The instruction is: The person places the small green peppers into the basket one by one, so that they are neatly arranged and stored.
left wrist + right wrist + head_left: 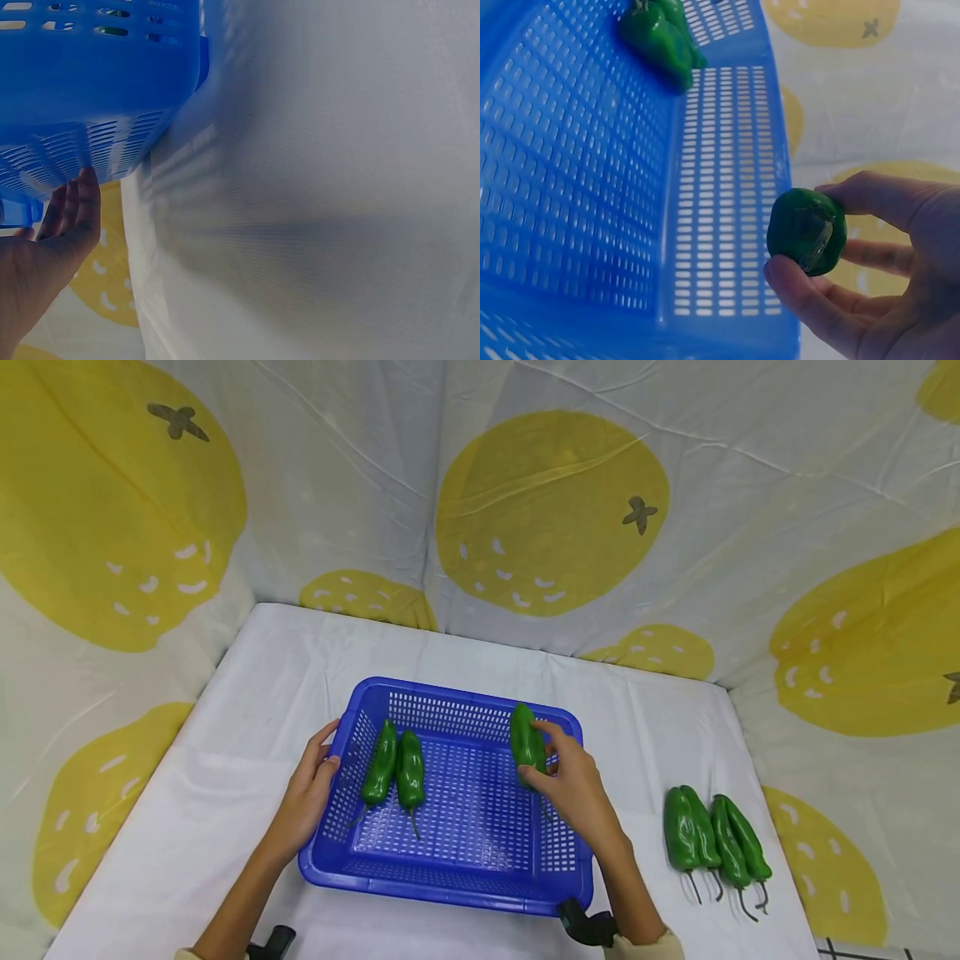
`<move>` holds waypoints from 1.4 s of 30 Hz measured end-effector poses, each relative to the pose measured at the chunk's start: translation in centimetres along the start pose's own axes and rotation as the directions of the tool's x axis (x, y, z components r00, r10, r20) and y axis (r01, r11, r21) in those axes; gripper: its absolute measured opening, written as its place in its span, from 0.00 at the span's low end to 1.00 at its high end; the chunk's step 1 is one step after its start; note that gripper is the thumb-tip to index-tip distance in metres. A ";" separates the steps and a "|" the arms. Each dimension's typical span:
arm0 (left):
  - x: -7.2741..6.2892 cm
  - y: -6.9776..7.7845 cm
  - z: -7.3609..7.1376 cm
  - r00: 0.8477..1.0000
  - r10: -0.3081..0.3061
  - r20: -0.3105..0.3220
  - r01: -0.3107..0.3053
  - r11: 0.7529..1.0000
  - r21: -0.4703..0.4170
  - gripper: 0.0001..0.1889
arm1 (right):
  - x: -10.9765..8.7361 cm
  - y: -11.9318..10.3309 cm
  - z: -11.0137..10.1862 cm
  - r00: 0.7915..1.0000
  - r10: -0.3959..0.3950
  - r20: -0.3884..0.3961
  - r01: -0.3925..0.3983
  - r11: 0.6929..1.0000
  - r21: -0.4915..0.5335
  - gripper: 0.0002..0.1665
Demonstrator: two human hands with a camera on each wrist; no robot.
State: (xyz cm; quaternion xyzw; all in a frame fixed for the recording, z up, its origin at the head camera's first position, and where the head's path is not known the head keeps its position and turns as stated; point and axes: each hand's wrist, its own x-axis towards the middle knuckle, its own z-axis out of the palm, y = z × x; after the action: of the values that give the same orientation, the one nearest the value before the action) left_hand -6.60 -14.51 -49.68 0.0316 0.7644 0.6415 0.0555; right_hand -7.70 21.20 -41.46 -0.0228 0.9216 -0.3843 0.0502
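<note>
A person's right hand (573, 781) pinches a green pepper (525, 739) between the thumb and the fingers, holding it over the right-hand part of a blue basket (450, 896), with its smooth tip pointing toward the far rim. The right wrist view shows one end of this pepper, with the thumb on one side and the fingers on the other. The left hand (309, 793) is at the left side of the basket, its fingers fairly straight and together, fingertips against the outside of the slotted wall. Inside the basket, toward the left, two more green peppers (410, 772) lie side by side, stems toward the person. The basket rests on a white cloth (262, 693). To its right, well apart from it, four green peppers (680, 831) lie on the same cloth in two close pairs, their stems also toward the person. Behind and at both sides hangs a pale sheet (720, 527) printed with big yellow fruit.
</note>
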 end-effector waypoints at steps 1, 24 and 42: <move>0.0 0.0 0.0 1.000 0.002 0.000 -0.002 1.000 0.000 0.27 | 0.1 -0.1 0.1 1.000 -0.002 0.002 0.002 1.000 0.000 0.38; 0.1 -0.1 0.0 1.000 0.005 0.001 -0.005 1.000 -0.001 0.27 | 1.1 -2.5 1.9 0.997 -0.035 0.074 0.038 0.998 -0.049 0.38; 0.0 -0.1 0.0 1.000 0.007 0.003 -0.007 1.000 0.003 0.27 | 2.9 -4.1 5.1 0.973 -0.063 0.223 0.077 0.996 -0.054 0.36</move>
State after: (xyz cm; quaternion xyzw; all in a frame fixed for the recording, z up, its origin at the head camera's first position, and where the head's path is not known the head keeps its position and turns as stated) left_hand -6.61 -14.53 -49.80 0.0351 0.7652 0.6405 0.0545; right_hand -10.05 14.45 -42.38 -0.0995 0.9204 -0.3518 0.1382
